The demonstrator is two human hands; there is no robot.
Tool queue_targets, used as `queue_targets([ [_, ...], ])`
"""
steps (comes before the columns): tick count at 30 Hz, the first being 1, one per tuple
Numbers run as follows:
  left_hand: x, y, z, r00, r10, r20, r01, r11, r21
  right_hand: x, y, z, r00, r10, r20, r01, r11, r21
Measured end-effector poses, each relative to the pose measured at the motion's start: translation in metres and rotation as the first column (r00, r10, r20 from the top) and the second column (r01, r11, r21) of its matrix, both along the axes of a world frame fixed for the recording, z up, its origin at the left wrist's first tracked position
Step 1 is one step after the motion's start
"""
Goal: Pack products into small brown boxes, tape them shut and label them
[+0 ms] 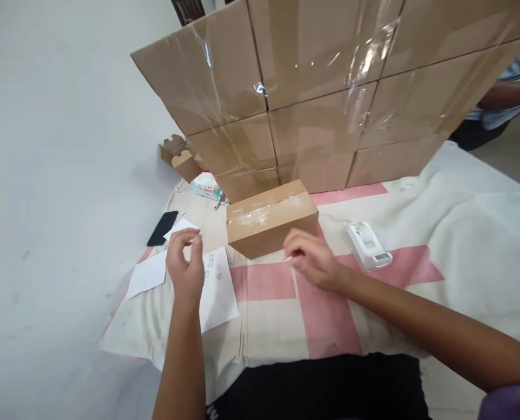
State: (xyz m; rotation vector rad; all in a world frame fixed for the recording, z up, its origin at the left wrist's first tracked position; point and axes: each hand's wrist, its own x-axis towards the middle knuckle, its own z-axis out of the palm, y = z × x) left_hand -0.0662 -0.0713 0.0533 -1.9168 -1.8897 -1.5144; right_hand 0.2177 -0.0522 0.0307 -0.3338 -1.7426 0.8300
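My left hand [185,265] is raised over the papers, thumb and fingertips curled together in a pinch. Anything between those fingertips is too small to name. In front of the small taped cardboard box [272,220], my right hand [311,258] is closed, with a thin pale sliver showing at its fingertips. That box lies on the cloth between and just beyond my hands. Beneath my left hand is a white sheet with small printed marks [219,291]. Right of my right hand sits a white plastic device [366,245], shaped like a tape dispenser.
Large taped cartons [321,99] form a wall behind the box. A black phone [162,228], a blank paper [147,274], a tissue pack [206,185] and an open carton [181,157] lie left on the pink-and-white cloth [268,329]. Another person's arm [507,94] shows far right.
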Motion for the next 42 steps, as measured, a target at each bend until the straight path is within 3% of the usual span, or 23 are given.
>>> queue_targets([
  [3, 0.064, 0.032, 0.028, 0.995, -0.052, -0.086, 0.032, 0.974, -0.226, 0.033, 0.008, -0.006, 0.919, -0.281, -0.276, 0.225, 0.95, -0.217],
  [6, 0.105, 0.075, 0.041, 0.971, -0.1, -0.215, -0.016, 0.877, -0.48, 0.04, 0.019, -0.024, 0.819, -0.425, -0.385, 0.173, 0.823, -0.54],
  [9, 0.109, 0.108, 0.045, 0.945, -0.241, -0.22, 0.066, 0.802, -0.594, 0.037, 0.025, -0.045, 0.867, -0.421, -0.266, 0.134, 0.711, -0.69],
  [11, 0.098, 0.118, 0.045, 0.918, -0.352, -0.183, 0.178, 0.777, -0.604, 0.037, 0.025, -0.054, 0.89, -0.424, -0.166, 0.194, 0.684, -0.703],
  [14, 0.08, 0.119, 0.044, 0.849, -0.512, -0.13, 0.341, 0.719, -0.606, 0.039, 0.024, -0.058, 0.907, -0.411, -0.096, 0.24, 0.688, -0.686],
  [17, 0.072, 0.116, 0.044, 0.811, -0.575, -0.108, 0.412, 0.692, -0.593, 0.042, 0.023, -0.055, 0.933, -0.353, -0.078, 0.224, 0.734, -0.641],
  [23, 0.073, 0.117, 0.041, 0.817, -0.566, -0.114, 0.403, 0.701, -0.588, 0.048, 0.022, -0.053, 0.964, -0.262, -0.048, 0.198, 0.827, -0.526],
  [34, 0.073, 0.114, 0.043, 0.836, -0.533, -0.131, 0.378, 0.733, -0.566, 0.045, 0.031, -0.062, 0.976, -0.218, 0.001, 0.188, 0.837, -0.513],
  [42, 0.064, 0.115, 0.044, 0.808, -0.559, -0.184, 0.372, 0.728, -0.577, 0.043, 0.033, -0.073, 0.983, -0.161, 0.086, 0.182, 0.828, -0.53],
])
